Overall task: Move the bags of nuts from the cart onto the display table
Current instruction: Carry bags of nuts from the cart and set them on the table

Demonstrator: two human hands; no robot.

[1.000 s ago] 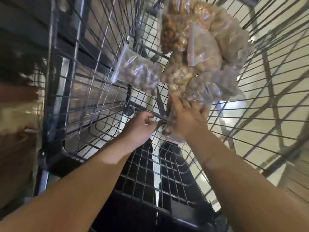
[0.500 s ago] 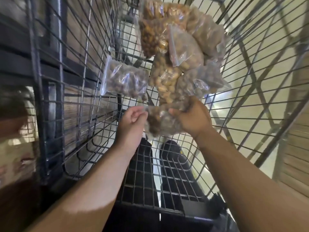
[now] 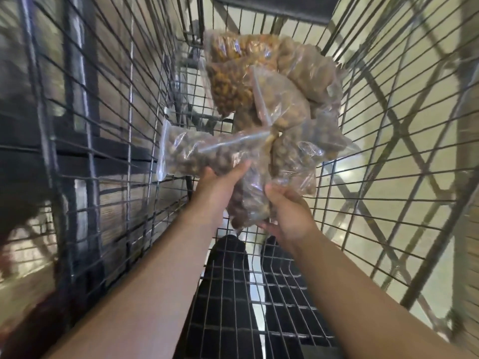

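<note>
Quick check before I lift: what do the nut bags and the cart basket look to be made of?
Nut bags: thin clear plastic film, glossy. The nuts show through, and it creases and glints, with zip-type strips at the tops. It is likely soft polyethylene.
Cart basket: metal wire grid, dull grey, possibly coated. Thin straight rods cross, and the floor is visible through the gaps.

Dim, motion-blurred, edges fisheye-warped

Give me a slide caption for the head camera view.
Inside the wire cart, the right hand grips a clear bag of nuts, the left hand touching it, near the piled bags.
</note>
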